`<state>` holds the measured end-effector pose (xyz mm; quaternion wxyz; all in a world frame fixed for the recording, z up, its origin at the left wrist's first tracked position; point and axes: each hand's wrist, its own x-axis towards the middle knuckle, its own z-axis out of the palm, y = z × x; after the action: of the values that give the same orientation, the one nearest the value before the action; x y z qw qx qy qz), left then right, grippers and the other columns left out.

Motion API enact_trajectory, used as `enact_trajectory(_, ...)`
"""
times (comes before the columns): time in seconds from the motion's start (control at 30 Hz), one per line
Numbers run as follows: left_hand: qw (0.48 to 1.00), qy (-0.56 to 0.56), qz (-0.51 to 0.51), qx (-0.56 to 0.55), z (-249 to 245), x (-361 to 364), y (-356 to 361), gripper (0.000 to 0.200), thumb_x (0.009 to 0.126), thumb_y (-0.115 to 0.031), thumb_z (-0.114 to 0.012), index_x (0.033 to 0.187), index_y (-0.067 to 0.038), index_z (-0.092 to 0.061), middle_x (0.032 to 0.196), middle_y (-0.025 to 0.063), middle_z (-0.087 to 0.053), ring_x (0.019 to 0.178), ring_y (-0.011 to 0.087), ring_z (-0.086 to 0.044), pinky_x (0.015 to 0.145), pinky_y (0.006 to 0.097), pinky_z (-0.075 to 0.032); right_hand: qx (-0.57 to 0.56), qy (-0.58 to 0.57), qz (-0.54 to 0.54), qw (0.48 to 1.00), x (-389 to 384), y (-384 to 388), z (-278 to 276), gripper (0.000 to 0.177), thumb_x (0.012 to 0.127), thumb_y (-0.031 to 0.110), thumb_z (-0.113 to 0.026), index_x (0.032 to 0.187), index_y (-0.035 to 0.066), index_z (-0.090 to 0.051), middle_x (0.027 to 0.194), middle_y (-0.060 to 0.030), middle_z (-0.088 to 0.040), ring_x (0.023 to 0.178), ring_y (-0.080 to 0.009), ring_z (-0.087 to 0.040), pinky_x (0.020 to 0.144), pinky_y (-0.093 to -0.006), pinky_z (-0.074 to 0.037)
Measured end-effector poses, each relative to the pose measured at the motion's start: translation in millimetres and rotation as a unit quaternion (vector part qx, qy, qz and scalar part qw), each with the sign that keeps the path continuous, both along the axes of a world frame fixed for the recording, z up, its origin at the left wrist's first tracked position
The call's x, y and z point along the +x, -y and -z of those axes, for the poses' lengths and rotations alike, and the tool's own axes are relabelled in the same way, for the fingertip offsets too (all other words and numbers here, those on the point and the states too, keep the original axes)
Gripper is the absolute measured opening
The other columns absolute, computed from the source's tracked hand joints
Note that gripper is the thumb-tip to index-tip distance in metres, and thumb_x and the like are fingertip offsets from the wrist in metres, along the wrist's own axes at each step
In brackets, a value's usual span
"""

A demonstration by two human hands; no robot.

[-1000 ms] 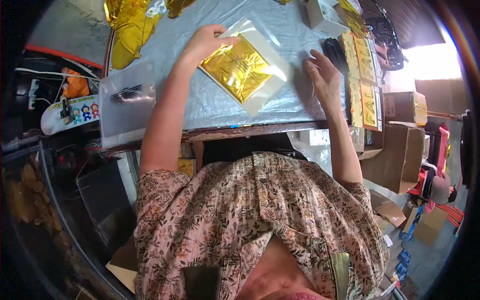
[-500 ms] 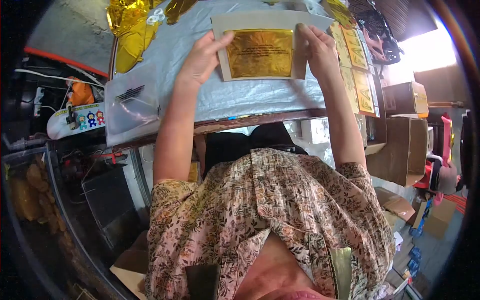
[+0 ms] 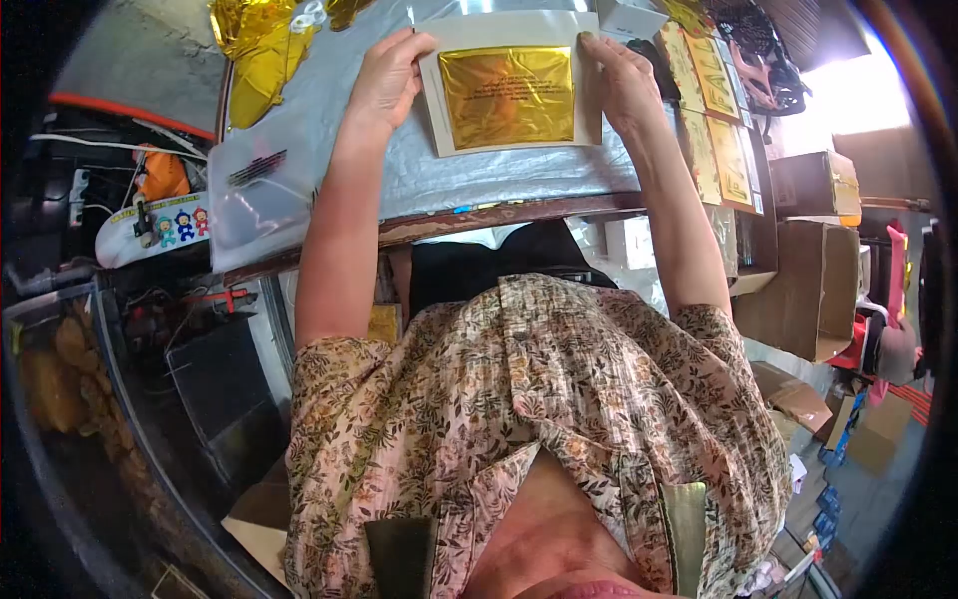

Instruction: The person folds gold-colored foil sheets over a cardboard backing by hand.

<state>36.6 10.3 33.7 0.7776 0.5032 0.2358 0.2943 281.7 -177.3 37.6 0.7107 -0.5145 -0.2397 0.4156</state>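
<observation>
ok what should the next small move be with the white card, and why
I'd probably lower the white card flat onto the silvery table cover: the left hand and right hand are both busy holding its upper corners, and the cover looks bare just past its near edge.

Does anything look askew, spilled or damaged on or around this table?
The clear plastic bag sits askew, jutting past the side edge of the table at its near left corner. The gold foil on the held card is wrinkled. No spill shows.
</observation>
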Motion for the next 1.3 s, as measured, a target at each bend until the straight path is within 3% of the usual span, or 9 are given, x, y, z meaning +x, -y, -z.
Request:
enact_trajectory(0.4, 1.000, -0.009, 0.025, -0.004, 3.9, 4.0, 22.7, 0.032, 0.096, -0.021, -0.071, 0.118, 0.002, -0.066, 0.114, 0.0076, -0.070, 0.108, 0.0138, -0.063, 0.091, 0.0295, -0.048, -0.008, 0.022, 0.073, 0.997, -10.5, 2.2, 15.5, 0.022, 0.089, 0.013, -0.074, 0.106, -0.001, -0.073, 0.098, -0.0043, -0.072, 0.089, -0.0145, -0.066, 0.085, -0.0270, -0.051)
enact_trajectory(0.47, 1.000, -0.013, 0.028, -0.002, 11.4, 4.1, 22.2, 0.033, 0.097, -0.021, -0.070, 0.119, 0.002, -0.066, 0.113, 0.0071, -0.070, 0.106, 0.0127, -0.063, 0.091, 0.0290, -0.048, -0.001, -0.086, 0.079, 0.993, -36.7, 6.8, -1.7, 0.017, 0.088, 0.012, -0.074, 0.099, 0.000, -0.073, 0.094, -0.0044, -0.072, 0.088, -0.0149, -0.065, 0.085, -0.0278, -0.051)
enact_trajectory(0.67, 0.981, -0.103, -0.030, 0.160, 25.5, 0.3, 15.7, 0.028, 0.101, -0.018, -0.066, 0.118, 0.003, -0.067, 0.107, 0.0040, -0.070, 0.094, 0.0092, -0.063, 0.084, 0.0262, -0.050, -0.008, -0.113, -0.009, 0.994, -25.5, 11.1, 18.3, 0.015, 0.094, 0.014, -0.072, 0.093, -0.001, -0.073, 0.083, -0.0040, -0.073, 0.068, -0.0113, -0.064, 0.067, -0.0270, -0.054)
enact_trajectory(0.7, 0.982, -0.099, -0.028, 0.161, 25.8, -1.1, 16.9, 0.028, 0.101, -0.018, -0.066, 0.118, 0.003, -0.067, 0.107, 0.0040, -0.070, 0.094, 0.0092, -0.063, 0.084, 0.0262, -0.050, -0.074, 0.084, -0.002, 0.994, -16.8, 15.6, 14.4, 0.019, 0.094, 0.016, -0.071, 0.096, -0.002, -0.074, 0.084, -0.0045, -0.074, 0.069, -0.0110, -0.065, 0.067, -0.0268, -0.054)
enact_trajectory(0.73, 0.986, -0.090, -0.027, 0.136, 21.5, -2.6, 20.2, 0.028, 0.101, -0.018, -0.066, 0.118, 0.003, -0.067, 0.107, 0.0044, -0.071, 0.095, 0.0101, -0.063, 0.085, 0.0266, -0.050, -0.139, 0.277, 0.004, 0.951, -8.6, 20.2, 7.4, 0.023, 0.095, 0.019, -0.071, 0.099, -0.003, -0.075, 0.085, -0.0050, -0.075, 0.070, -0.0108, -0.065, 0.067, -0.0266, -0.054)
enact_trajectory(0.83, 0.993, -0.066, -0.017, 0.091, 24.8, -0.8, 15.5, 0.029, 0.101, -0.019, -0.065, 0.119, 0.003, -0.066, 0.109, 0.0057, -0.071, 0.096, 0.0124, -0.065, 0.087, 0.0276, -0.051, -0.132, 0.411, 0.090, 0.898, 34.1, 21.6, -28.7, 0.023, 0.096, 0.018, -0.068, 0.106, 0.001, -0.077, 0.085, -0.0055, -0.076, 0.074, -0.0127, -0.068, 0.069, -0.0286, -0.054)
enact_trajectory(0.97, 0.998, -0.061, -0.010, 0.015, 9.0, 2.0, 23.0, 0.032, 0.102, -0.022, -0.063, 0.122, 0.004, -0.064, 0.116, 0.0082, -0.069, 0.103, 0.0147, -0.065, 0.090, 0.0292, -0.051, -0.178, 0.692, 0.164, 0.680, 97.1, -6.7, -68.6, 0.039, 0.096, 0.030, -0.069, 0.115, -0.004, -0.073, 0.098, -0.0119, -0.077, 0.087, -0.0185, -0.072, 0.077, -0.0353, -0.057)
enact_trajectory(1.07, 0.998, -0.027, 0.000, -0.053, 14.8, 3.7, 21.7, 0.035, 0.101, -0.024, -0.064, 0.123, 0.003, -0.063, 0.117, 0.0087, -0.068, 0.106, 0.0153, -0.065, 0.091, 0.0298, -0.050, -0.281, 0.751, 0.104, 0.588, 144.8, -54.7, -63.3, 0.025, 0.080, 0.007, -0.068, 0.100, 0.019, -0.079, 0.090, -0.0146, -0.075, 0.086, -0.0327, -0.073, 0.077, -0.0444, -0.058)
enact_trajectory(1.3, 0.991, -0.001, -0.005, -0.131, 27.4, 1.2, 9.5, 0.044, 0.100, -0.033, -0.065, 0.125, 0.003, -0.060, 0.118, 0.0108, -0.067, 0.107, 0.0176, -0.066, 0.092, 0.0326, -0.053, -0.251, 0.816, -0.051, 0.518, 202.9, -89.9, -53.1, 0.032, 0.071, 0.004, -0.070, 0.096, 0.021, -0.079, 0.096, -0.0121, -0.070, 0.100, -0.0316, -0.068, 0.087, -0.0433, -0.054)
